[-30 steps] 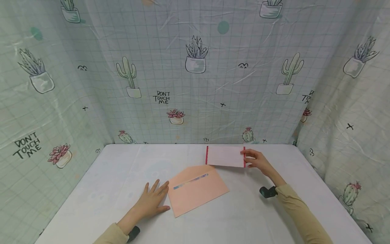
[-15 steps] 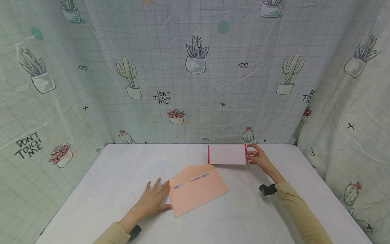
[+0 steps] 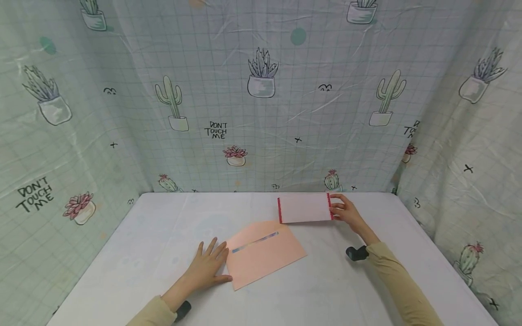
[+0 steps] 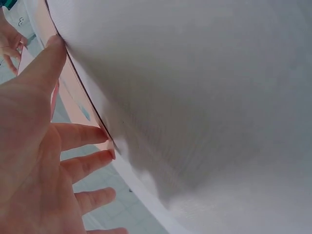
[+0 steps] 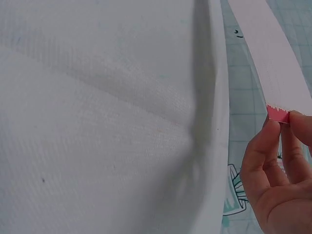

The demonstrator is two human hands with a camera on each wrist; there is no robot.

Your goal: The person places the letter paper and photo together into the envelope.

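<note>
A peach-coloured envelope (image 3: 267, 262) lies at a slant on the white table, its pointed flap unfolded toward the back and a shiny strip along it. My left hand (image 3: 205, 267) rests at the envelope's left edge with fingers spread; in the left wrist view, thumb and fingertips (image 4: 100, 132) touch that edge. Behind the envelope, my right hand (image 3: 346, 213) pinches a pale pink card (image 3: 305, 208) by its red right end. The right wrist view shows the thumb and fingers gripping the red end (image 5: 279, 114). The card's lower left corner overlaps the flap tip in the head view.
The white table (image 3: 163, 226) runs back to a cloth backdrop (image 3: 228, 68) printed with cacti, which also hangs at both sides. Dark wrist devices (image 3: 356, 253) sit under both sleeves.
The right hand has shifted the card slightly to the right, and its left end has dipped toward the flap. My left hand has slid a little right, bringing the thumb onto the envelope's edge.
</note>
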